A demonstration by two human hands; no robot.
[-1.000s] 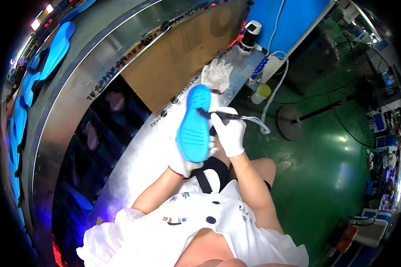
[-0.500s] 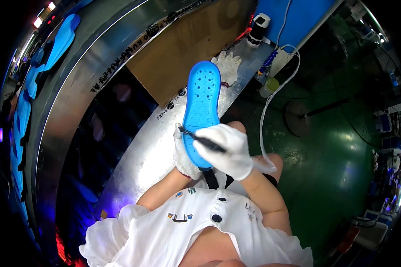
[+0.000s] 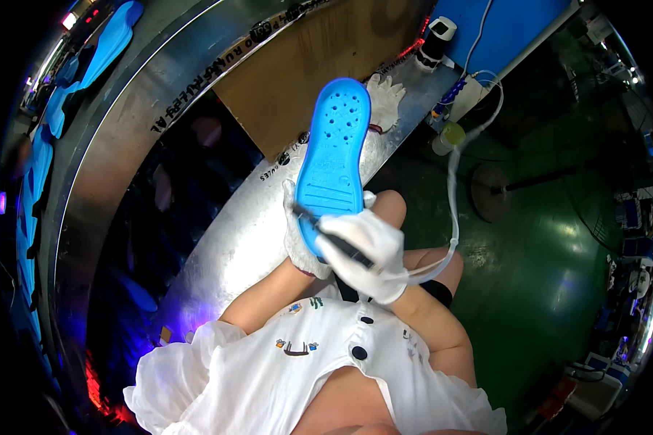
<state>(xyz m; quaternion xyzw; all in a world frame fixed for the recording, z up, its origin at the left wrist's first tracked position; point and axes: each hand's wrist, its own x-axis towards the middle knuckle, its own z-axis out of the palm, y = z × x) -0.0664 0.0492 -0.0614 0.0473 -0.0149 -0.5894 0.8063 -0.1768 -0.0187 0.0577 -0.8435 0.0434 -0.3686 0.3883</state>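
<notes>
A bright blue shoe sole [image 3: 334,156] is held up in front of me, its row of small holes at the far, rounded end and ridges nearer me. My left hand [image 3: 297,235], in a white glove, wraps the sole's near part from beneath, with fingertips showing past its right edge. Over that near end, my gloved right hand [image 3: 366,254] is closed on a slim dark brush [image 3: 345,246]. The brush's tip, blurred, lies across the sole near its left edge. A pale hose [image 3: 453,196] curves down to the right hand.
A metal bench [image 3: 228,225] runs under the sole, with a cardboard sheet [image 3: 297,80] and a white glove [image 3: 386,101] beyond. Along the left, a conveyor [image 3: 94,174] carries blue soles [image 3: 109,43]. A black-and-white device [image 3: 437,43] and yellowish cup [image 3: 450,136] stand at far right.
The sole has tilted, showing its ridges more, and its far end has shifted up and right. The brush has moved slightly toward me, and the hose has swung right.
</notes>
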